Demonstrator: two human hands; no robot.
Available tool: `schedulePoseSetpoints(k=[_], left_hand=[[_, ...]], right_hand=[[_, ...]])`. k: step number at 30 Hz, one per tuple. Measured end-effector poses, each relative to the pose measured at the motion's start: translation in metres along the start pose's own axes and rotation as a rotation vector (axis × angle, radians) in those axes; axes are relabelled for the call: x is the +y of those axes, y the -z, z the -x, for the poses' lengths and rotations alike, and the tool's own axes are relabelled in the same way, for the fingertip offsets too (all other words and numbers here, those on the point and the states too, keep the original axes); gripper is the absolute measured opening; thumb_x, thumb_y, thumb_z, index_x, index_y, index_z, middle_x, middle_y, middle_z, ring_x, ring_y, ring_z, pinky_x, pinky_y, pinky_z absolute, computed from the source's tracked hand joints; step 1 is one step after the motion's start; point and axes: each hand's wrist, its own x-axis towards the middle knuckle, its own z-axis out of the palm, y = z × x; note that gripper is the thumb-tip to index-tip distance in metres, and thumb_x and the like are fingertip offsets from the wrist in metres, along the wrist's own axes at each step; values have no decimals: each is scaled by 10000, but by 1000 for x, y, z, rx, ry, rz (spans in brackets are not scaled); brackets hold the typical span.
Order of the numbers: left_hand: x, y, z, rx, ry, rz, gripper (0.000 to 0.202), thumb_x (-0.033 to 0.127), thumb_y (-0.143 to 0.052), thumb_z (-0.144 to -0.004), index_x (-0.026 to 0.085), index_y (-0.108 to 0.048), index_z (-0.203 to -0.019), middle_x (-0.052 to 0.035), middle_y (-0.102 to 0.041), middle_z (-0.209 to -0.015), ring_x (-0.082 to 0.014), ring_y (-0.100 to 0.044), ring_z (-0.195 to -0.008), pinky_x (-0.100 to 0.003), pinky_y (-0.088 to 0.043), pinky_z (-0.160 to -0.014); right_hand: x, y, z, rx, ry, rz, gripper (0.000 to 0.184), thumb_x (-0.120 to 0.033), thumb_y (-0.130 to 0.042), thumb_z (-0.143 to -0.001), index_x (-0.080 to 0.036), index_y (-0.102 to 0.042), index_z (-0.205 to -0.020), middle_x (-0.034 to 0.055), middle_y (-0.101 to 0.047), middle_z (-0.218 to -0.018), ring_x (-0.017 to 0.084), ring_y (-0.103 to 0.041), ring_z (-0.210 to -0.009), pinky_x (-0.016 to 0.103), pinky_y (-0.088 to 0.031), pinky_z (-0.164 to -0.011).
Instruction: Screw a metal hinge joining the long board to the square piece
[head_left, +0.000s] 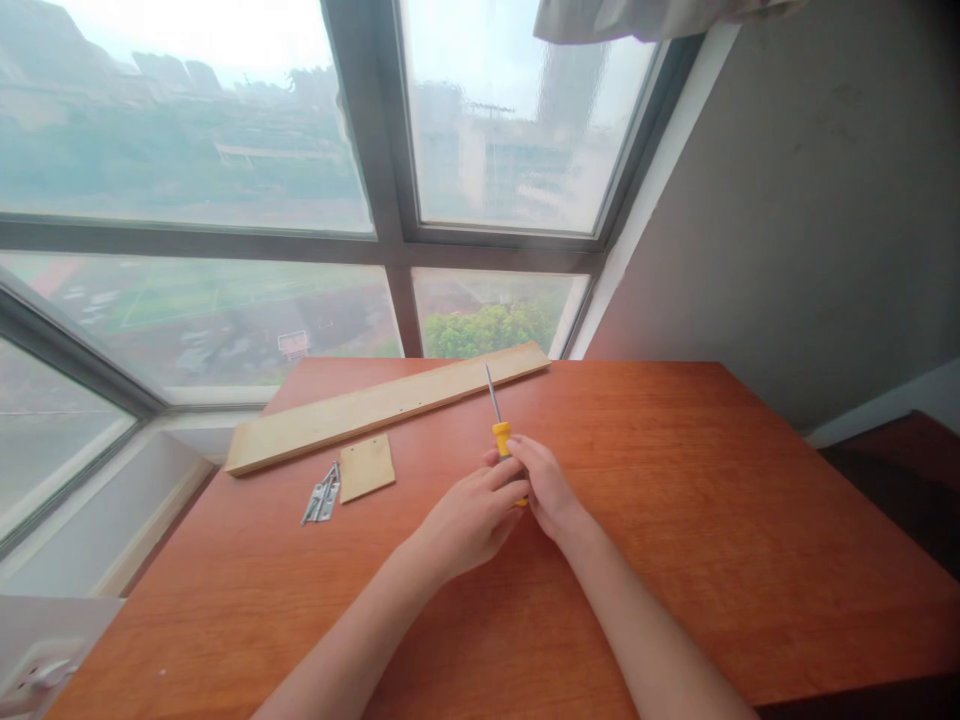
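A screwdriver (498,420) with a yellow handle and a thin metal shaft lies pointing away from me near the middle of the wooden table (675,500). My right hand (546,492) is closed round its handle. My left hand (469,520) rests against the handle from the left, fingers curled onto it. A long pale wooden board (375,407) lies across the far part of the table. In front of it sit a small square wooden piece (367,467) and a metal hinge (322,494).
A large window (300,200) runs behind the table, with a white sill (112,500) to the left. A grey wall (810,200) stands to the right. A white socket (37,675) shows at the bottom left corner.
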Motion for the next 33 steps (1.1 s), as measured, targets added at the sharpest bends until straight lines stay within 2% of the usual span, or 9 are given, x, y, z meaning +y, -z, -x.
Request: schedulePoseSetpoints(k=[3,5,7,9,13,16,19,27,33], left_hand=[[-3,7,3,2,-24,38,381,122,-446,-901,268,-644,-1192,-75,-612,-1365,-241,-630,-1181,-330,-525,-944],[-12,17,3,101,35,38,356,193,-405,-960,274,-646,-1209,-68,-643,-1330,-218,-639,-1177,-319,-513,-966],[-28,31,2,253,222,-51,340,280,-410,-981,259,-630,-1239,-77,-695,-1223,-222,-663,-1117,-339,-511,-966],[-50,50,1,311,418,-254,422,350,-480,-952,224,-552,-1349,-114,-639,-1320,-278,-593,-1226,-409,-455,-1049],[-99,89,3,191,711,-633,676,541,-565,-887,157,-458,-1433,-230,-438,-1507,-412,-393,-1388,-571,-331,-1097],[-127,104,7,57,830,-632,770,662,-521,-860,166,-445,-1444,-239,-437,-1504,-439,-407,-1362,-629,-289,-1080],[-144,108,11,-25,823,-586,780,688,-498,-848,207,-434,-1460,-203,-487,-1474,-429,-458,-1314,-579,-325,-1056],[-158,106,13,79,726,-553,721,631,-565,-820,206,-522,-1400,-136,-587,-1379,-340,-541,-1240,-398,-367,-1050],[-153,98,-12,51,587,-472,671,554,-671,-773,193,-587,-1333,-134,-628,-1323,-352,-537,-1249,-413,-377,-1064]], right_hand=[[-2,1,-2,112,25,-107,296,-483,-672,-801,-195,-598,-802,5,-646,-753,127,-596,-648,243,-483,-583],[-3,3,-5,186,42,-144,312,-497,-698,-776,-207,-588,-807,-17,-626,-738,107,-570,-615,228,-468,-562],[-3,5,-8,236,45,-159,329,-502,-726,-746,-209,-595,-818,-25,-627,-730,96,-561,-590,220,-462,-546],[-3,7,-9,259,38,-166,343,-506,-738,-730,-206,-600,-822,-23,-637,-730,92,-565,-577,217,-461,-533],[-4,6,-9,262,18,-167,343,-498,-737,-724,-198,-611,-832,-14,-656,-734,88,-568,-556,213,-458,-507],[-6,4,-9,256,10,-159,341,-491,-746,-707,-193,-611,-801,-10,-662,-717,89,-570,-545,213,-457,-498],[-7,3,-8,254,3,-145,355,-501,-749,-695,-188,-608,-785,-10,-662,-702,88,-570,-537,210,-449,-494],[-10,0,-3,190,1,-86,325,-455,-747,-713,-183,-628,-845,-1,-686,-768,84,-576,-566,209,-438,-524],[-13,-1,1,143,47,-38,307,-439,-725,-756,-186,-623,-898,-4,-677,-790,86,-578,-593,216,-450,-561]])
